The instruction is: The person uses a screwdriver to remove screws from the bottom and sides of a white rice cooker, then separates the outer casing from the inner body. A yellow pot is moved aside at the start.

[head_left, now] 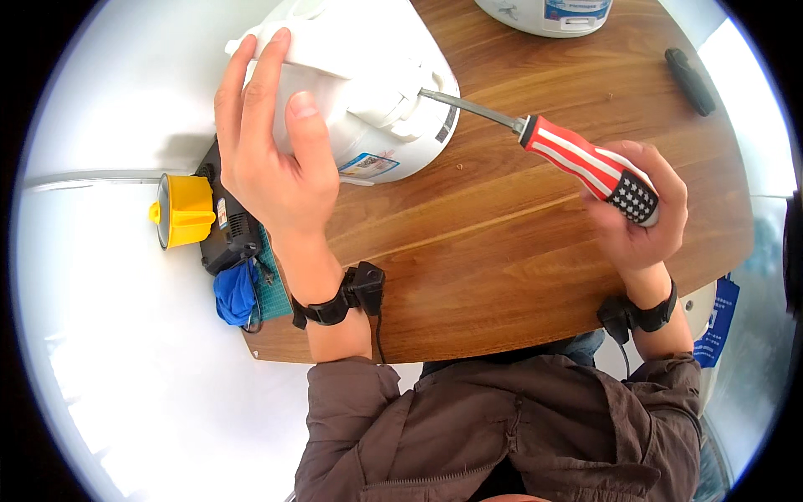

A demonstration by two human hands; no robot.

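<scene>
A white rounded appliance (368, 109), which looks like a rice cooker, lies at the upper left of the table. Against its white part my left hand (280, 159) rests with fingers stretched out and thumb apart. My right hand (644, 209) is closed round the handle end of a screwdriver (577, 159), whose handle is red and white striped with a black, starred end. The metal shaft points up and left, and its tip meets the edge of a white fitting on the appliance's side. Whether the tip sits in a slot is too small to tell.
Another white appliance (544, 17) stands at the far edge of the wooden table (502, 268), with a black object (690, 82) to its right. At left are a yellow container (186, 211), a black box (230, 243), a blue cloth (235, 294) and a green mat (274, 293).
</scene>
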